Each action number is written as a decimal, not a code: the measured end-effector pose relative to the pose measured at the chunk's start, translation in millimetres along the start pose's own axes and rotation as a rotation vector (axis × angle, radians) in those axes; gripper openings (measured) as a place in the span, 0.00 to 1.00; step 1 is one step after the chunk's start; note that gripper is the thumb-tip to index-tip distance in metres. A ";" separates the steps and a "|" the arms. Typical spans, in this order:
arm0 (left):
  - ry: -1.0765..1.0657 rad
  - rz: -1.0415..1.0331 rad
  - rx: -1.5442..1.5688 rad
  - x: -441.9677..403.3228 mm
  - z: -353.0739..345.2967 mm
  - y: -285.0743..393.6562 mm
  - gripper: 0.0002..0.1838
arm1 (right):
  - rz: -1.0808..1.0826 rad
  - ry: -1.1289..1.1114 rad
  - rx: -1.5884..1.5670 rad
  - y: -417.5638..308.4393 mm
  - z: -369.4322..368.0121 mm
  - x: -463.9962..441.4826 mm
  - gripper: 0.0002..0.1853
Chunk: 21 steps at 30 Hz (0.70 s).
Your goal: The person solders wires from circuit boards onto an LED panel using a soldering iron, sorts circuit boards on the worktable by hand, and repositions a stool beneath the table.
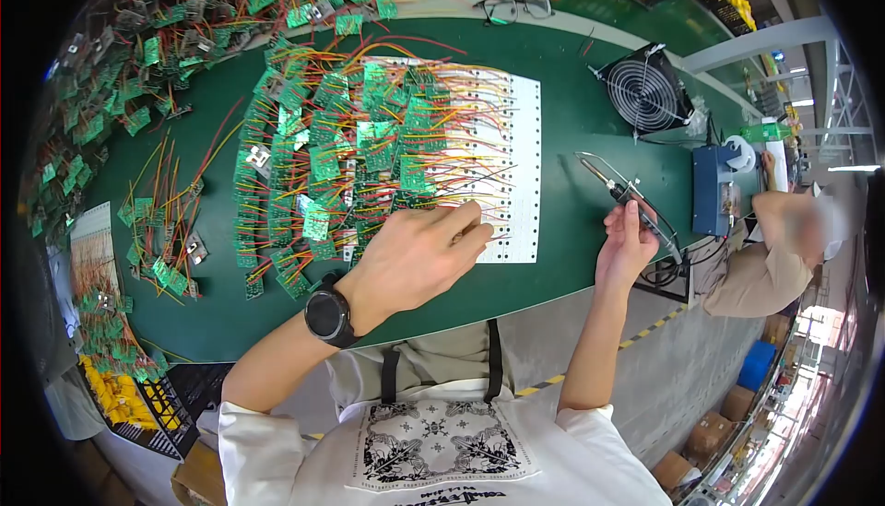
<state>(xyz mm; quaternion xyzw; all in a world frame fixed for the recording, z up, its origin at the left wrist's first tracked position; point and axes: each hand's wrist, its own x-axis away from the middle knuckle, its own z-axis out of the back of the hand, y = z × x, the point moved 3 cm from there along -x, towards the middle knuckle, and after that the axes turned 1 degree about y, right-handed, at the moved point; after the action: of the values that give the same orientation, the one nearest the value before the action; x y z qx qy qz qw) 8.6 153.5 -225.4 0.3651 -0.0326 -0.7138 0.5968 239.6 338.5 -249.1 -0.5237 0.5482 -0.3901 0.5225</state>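
My left hand (419, 253), with a black watch on its wrist, is over the lower right part of the rows of green circuit boards (373, 142). Its fingers are curled together at the red and yellow wires; what they hold is too small to tell. Under the wires lies a white perforated sheet (524, 174). To the right, my right hand (629, 237) grips a soldering iron (636, 202), its tip pointing up and left, away from the boards.
A black fan (643, 91) and a blue box (713, 191) stand at the right. Glasses (518, 9) lie at the back edge. More boards are heaped at the upper left (120, 64). A person (765, 262) sits at the far right.
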 end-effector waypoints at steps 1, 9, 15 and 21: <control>-0.028 -0.009 -0.023 -0.6 2.4 1.2 0.11 | -0.009 0.035 -0.017 1.2 2.6 -1.1 0.12; -0.047 0.069 0.130 -5.2 20.9 -5.2 0.13 | -0.027 0.015 0.008 -1.0 0.4 2.0 0.10; -0.057 0.076 0.319 -5.3 32.7 -5.2 0.12 | -0.036 0.015 -0.019 -0.7 1.6 -0.7 0.11; -0.082 0.085 0.411 -4.6 34.1 -7.0 0.11 | -0.042 0.017 -0.066 -13.6 -13.4 -17.5 0.10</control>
<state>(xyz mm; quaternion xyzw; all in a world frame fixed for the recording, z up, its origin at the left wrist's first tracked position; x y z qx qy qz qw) -16.2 146.3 -201.7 0.4481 -0.2170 -0.6807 0.5374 227.1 352.1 -231.0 -0.5487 0.5542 -0.3871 0.4918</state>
